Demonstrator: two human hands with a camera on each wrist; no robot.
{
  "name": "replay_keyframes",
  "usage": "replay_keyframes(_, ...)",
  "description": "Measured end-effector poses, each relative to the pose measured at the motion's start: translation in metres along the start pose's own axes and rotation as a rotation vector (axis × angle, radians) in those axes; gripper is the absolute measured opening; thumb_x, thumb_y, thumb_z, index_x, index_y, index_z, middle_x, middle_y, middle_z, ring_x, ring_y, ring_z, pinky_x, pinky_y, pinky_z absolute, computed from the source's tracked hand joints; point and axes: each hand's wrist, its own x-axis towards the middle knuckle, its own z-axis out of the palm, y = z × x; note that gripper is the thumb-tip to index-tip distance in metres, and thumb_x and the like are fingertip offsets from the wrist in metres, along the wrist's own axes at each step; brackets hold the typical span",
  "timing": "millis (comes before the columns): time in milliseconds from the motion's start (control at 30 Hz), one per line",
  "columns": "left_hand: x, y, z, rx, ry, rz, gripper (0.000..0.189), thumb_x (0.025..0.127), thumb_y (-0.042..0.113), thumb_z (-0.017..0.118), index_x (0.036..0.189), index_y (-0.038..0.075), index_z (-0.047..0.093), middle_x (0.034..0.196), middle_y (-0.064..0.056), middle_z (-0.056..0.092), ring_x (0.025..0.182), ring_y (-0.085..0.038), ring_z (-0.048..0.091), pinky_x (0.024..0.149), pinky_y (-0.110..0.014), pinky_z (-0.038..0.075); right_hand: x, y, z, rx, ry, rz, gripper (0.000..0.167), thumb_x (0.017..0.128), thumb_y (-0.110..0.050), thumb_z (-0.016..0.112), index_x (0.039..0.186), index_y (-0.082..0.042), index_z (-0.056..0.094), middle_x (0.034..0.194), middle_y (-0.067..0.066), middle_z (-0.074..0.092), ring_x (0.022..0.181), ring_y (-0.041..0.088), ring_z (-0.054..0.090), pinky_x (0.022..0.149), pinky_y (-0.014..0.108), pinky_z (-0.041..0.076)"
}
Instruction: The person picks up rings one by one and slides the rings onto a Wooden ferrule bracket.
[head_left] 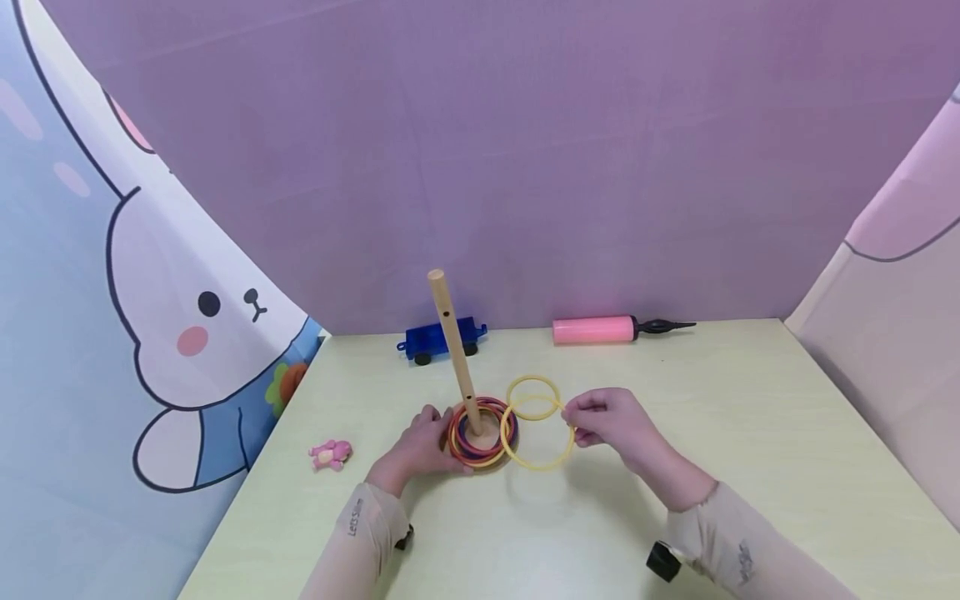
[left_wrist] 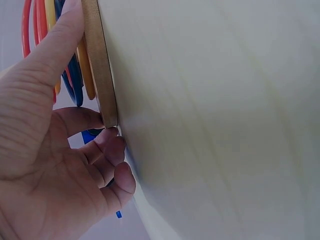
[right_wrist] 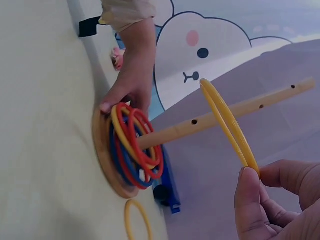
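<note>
A wooden post [head_left: 453, 343] rises from a round wooden base [left_wrist: 102, 75]. Red, yellow and blue rings [right_wrist: 150, 162] lie stacked around its foot. My left hand [head_left: 422, 447] grips the base's left edge, thumb over the top and fingertips at the rim. Between thumb and fingertips, my right hand [head_left: 613, 423] pinches a yellow ring [head_left: 540, 467], raised to the right of the stack. In the right wrist view that ring is seen nearly edge-on, before the post. Another yellow ring [head_left: 534, 377] lies on the table just right of the base.
Behind the post is a blue toy wagon [head_left: 427, 340] with black wheels. A pink pump [head_left: 594, 330] with a black nozzle lies along the table's back edge. At the left is a small pink toy figure [head_left: 331, 454]. Purple cloth [head_left: 525, 167] hangs behind the table [head_left: 765, 417].
</note>
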Motion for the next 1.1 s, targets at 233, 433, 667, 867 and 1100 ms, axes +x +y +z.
replay_keyframes(233,-0.001,0.000,-0.001,-0.002,0.001,0.004,0.119,0.058,0.060,0.087,0.152,0.009,0.034,0.116,-0.007,0.042,0.103,-0.023,0.044,0.090,-0.046,0.043,0.004,-0.032,0.012,0.016,-0.037,-0.046,0.023,0.089,-0.005,0.067,0.102,0.015,0.064,0.077,0.007,0.065,0.063,0.015,0.061,0.064,0.030,0.055)
replay_keyframes(433,-0.001,0.001,-0.001,0.003,0.003,0.007,0.120,0.058,0.060,0.087,0.152,0.009,0.033,0.116,-0.007,0.042,0.103,-0.023,0.043,0.091,-0.045,0.042,0.008,-0.060,0.023,0.038,-0.073,-0.086,0.025,0.088,-0.005,0.068,0.104,0.015,0.064,0.078,0.006,0.066,0.064,0.014,0.061,0.064,0.030,0.055)
replay_keyframes(667,-0.001,0.000,-0.001,0.004,0.004,0.010,0.116,0.058,0.059,0.087,0.153,0.016,0.035,0.111,-0.006,0.041,0.099,-0.022,0.042,0.085,-0.043,0.043,0.013,-0.091,0.035,0.050,-0.085,-0.111,0.022,0.089,-0.004,0.067,0.103,0.013,0.064,0.080,0.010,0.065,0.064,0.015,0.062,0.065,0.031,0.056)
replay_keyframes(867,0.001,-0.002,-0.001,-0.002,-0.001,0.015,0.115,0.058,0.058,0.087,0.152,0.017,0.035,0.111,-0.006,0.041,0.098,-0.022,0.042,0.084,-0.042,0.043,0.013,-0.115,0.045,0.059,-0.082,-0.136,0.021,0.089,-0.003,0.068,0.104,0.012,0.066,0.079,0.008,0.066,0.063,0.016,0.063,0.065,0.033,0.056)
replay_keyframes(1100,0.000,-0.001,-0.002,0.015,-0.004,0.015,0.119,0.059,0.061,0.086,0.152,0.009,0.033,0.116,-0.008,0.042,0.103,-0.024,0.044,0.090,-0.046,0.043,0.014,-0.140,0.053,0.075,-0.052,-0.137,0.021,0.089,-0.005,0.069,0.104,0.010,0.066,0.081,0.011,0.066,0.065,0.018,0.063,0.067,0.034,0.056)
